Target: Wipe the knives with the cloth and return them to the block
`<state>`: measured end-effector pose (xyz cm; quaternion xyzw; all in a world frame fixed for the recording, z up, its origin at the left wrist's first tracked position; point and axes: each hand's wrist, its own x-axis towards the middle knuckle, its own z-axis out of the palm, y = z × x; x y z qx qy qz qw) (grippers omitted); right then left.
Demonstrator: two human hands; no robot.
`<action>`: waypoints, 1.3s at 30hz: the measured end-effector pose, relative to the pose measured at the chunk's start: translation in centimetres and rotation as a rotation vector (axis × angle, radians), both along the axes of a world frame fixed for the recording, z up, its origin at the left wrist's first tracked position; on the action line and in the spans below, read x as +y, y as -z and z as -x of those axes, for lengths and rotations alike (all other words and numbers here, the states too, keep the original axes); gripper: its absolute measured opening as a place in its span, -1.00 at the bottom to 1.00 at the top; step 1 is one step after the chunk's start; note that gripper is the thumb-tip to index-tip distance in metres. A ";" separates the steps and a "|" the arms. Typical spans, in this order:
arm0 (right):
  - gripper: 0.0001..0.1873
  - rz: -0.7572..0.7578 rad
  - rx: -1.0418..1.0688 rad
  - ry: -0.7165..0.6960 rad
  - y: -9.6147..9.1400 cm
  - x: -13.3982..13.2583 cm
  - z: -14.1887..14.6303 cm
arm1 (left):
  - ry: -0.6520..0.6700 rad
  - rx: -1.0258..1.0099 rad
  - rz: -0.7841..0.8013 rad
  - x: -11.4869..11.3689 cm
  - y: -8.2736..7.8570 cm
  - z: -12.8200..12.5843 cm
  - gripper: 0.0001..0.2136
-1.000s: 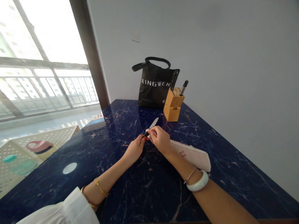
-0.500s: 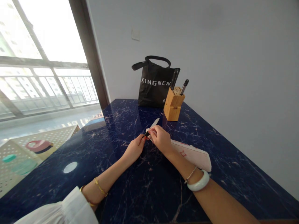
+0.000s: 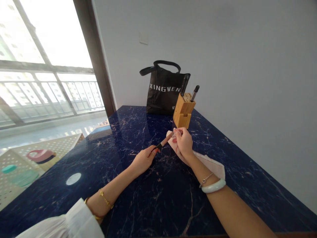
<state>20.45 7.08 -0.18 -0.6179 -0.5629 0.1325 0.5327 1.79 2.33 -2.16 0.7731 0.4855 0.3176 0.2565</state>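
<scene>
A person's two bare hands work over a dark blue, white-veined, marble-patterned tabletop (image 3: 148,201), seen from where I stand close by. The left hand (image 3: 146,156), its wrist ringed by a thin gold bracelet (image 3: 106,199), is closed around the black handle of a small knife with a narrow metal blade (image 3: 162,143). The knife is raised between the hands, blade pointing away and to the right, its tip end meeting the cloth. The right hand (image 3: 184,141) pinches a pale pinkish-white cloth with red markings (image 3: 211,164) near the blade's tip; more of the cloth shows beyond the right wrist, which bears a smooth white bangle (image 3: 214,186).

Behind the right hand stands an upright block of light-brown wood (image 3: 184,110), with two dark-topped handles rising from its slots. Behind and to its left, near the wall, sits a black fabric tote bag (image 3: 160,99) lettered XINGWEN in white. At far left, beside the table, is a cream perforated basket (image 3: 67,142).
</scene>
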 end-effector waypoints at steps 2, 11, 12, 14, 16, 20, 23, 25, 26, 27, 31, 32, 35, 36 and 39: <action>-0.66 -0.007 0.030 0.000 0.1 0.2 -0.2 | 0.002 0.009 0.007 0.0 0.0 0.0 -0.68; -0.76 -0.091 -0.183 -0.066 0.4 -0.6 1.0 | -0.075 -0.085 0.055 0.4 0.5 -0.2 -0.64; -0.77 -0.108 -0.239 -0.076 0.4 -0.7 1.3 | -0.084 -0.098 0.067 0.4 0.6 -0.2 -0.63; -0.80 -0.130 -0.336 -0.118 0.6 -1.0 1.9 | -0.090 -0.122 0.095 0.6 0.9 -0.1 -0.63; -0.83 -0.141 -0.390 -0.196 0.7 -1.5 2.5 | -0.093 -0.142 0.112 0.8 1.1 -0.1 -0.64; -0.87 -0.151 -0.435 -0.365 0.6 -2.3 3.4 | -0.111 -0.144 0.083 1.1 1.2 0.0 -0.66; -0.86 -0.130 -0.446 -0.363 0.5 -2.5 3.6 | -0.099 -0.107 0.062 1.0 1.0 0.1 -0.68; -0.85 -0.129 -0.454 -0.324 0.5 -2.4 3.5 | -0.064 -0.072 0.065 0.9 0.9 0.2 -0.69; -0.85 -0.134 -0.458 -0.310 0.6 -2.3 3.5 | -0.047 -0.064 0.067 0.9 0.8 0.3 -0.69; -0.85 -0.140 -0.465 -0.301 0.6 -2.2 3.4 | -0.036 -0.066 0.068 0.9 0.8 0.3 -0.69; -0.83 -0.133 -0.499 -0.298 0.5 -2.2 3.3 | -0.102 -0.133 0.059 1.1 1.0 0.2 -0.68; -0.83 -0.129 -0.503 -0.296 0.5 -2.3 3.3 | -0.113 -0.143 0.058 1.1 1.0 0.2 -0.69; -0.84 -0.146 -0.505 -0.309 0.4 -2.6 3.3 | -0.087 -0.130 0.055 1.0 0.9 0.1 -0.70; -0.84 -0.154 -0.509 -0.313 0.4 -2.6 3.3 | -0.080 -0.120 0.054 0.9 0.9 0.1 -0.70; -0.83 -0.153 -0.536 -0.305 0.4 -2.6 3.3 | -0.095 -0.116 0.056 0.7 0.6 0.0 -0.68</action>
